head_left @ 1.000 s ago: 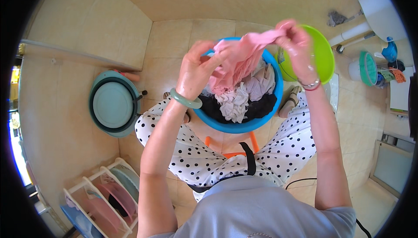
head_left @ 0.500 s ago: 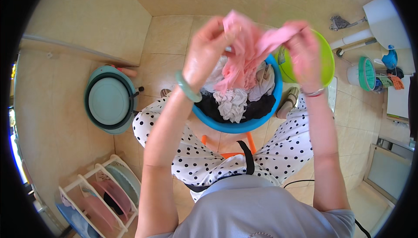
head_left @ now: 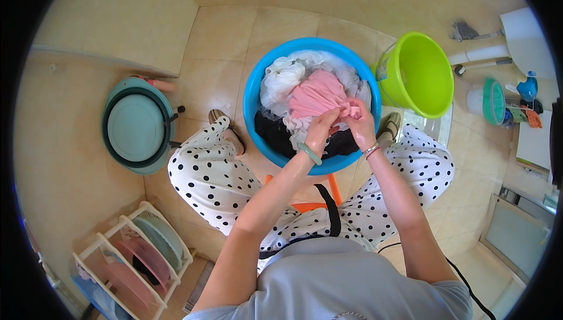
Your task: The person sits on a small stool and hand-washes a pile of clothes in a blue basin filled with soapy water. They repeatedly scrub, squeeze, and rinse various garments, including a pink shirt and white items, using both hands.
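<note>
A bright blue basin [head_left: 249, 100] full of laundry stands between my feet. On top of the heap lies a pink cloth garment [head_left: 318, 94], bunched toward its near right end. My left hand [head_left: 321, 131] is closed on the near edge of this garment. Close beside it, my right hand [head_left: 360, 126] pinches a gathered bit of the same cloth. White garments [head_left: 281, 84] surround the pink one at the back and left. Dark garments [head_left: 272, 134] lie at the near side of the basin, partly hidden by my hands.
A lime green bucket [head_left: 422, 74] stands right of the basin. At left is a grey-green folding tub [head_left: 136, 129]. A white rack [head_left: 123, 226] holding several basins sits lower left. Cleaning tools and a small pail [head_left: 478, 102] are at far right.
Both hands have come down from above the basin with the pink garment, which now rests on the laundry. My hands have moved nearer to each other.
</note>
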The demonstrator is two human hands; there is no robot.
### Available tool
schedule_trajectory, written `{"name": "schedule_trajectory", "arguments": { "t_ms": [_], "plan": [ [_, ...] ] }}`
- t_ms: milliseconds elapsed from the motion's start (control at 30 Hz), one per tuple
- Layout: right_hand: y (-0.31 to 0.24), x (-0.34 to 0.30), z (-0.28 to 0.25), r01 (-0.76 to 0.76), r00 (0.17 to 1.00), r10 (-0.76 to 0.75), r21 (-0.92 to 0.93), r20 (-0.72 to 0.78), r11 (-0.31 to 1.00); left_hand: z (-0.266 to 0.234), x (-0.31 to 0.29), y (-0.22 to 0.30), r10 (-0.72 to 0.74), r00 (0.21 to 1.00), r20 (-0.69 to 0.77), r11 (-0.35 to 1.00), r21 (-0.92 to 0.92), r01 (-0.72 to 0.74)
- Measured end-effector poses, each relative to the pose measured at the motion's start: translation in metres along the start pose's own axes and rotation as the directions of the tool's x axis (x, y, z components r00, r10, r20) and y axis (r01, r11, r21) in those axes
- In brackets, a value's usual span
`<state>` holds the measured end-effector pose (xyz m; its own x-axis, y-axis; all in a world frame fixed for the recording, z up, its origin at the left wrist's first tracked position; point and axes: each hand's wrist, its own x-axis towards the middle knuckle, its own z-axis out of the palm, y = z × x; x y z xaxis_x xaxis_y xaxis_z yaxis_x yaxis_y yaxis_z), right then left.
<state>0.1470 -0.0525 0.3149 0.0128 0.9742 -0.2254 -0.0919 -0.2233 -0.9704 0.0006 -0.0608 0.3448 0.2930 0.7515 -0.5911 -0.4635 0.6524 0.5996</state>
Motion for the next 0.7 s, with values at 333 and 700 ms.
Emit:
{"name": "schedule_trajectory", "arguments": {
  "t_ms": [333,700],
  "plan": [
    [-0.123,-0.064,0.033,0.355,0.924,-0.275,-0.324,0.267,0.877,-0.030,0.037,-0.015,0.122,0.941,0.316,0.647,-0.744,0.166],
    [-0.189,-0.081,0.006,0.428,0.777,-0.256,-0.185,0.576,0.885,-0.074,0.074,-0.065,0.019,0.975,0.222,0.701,-0.699,0.145]
  ]
}}
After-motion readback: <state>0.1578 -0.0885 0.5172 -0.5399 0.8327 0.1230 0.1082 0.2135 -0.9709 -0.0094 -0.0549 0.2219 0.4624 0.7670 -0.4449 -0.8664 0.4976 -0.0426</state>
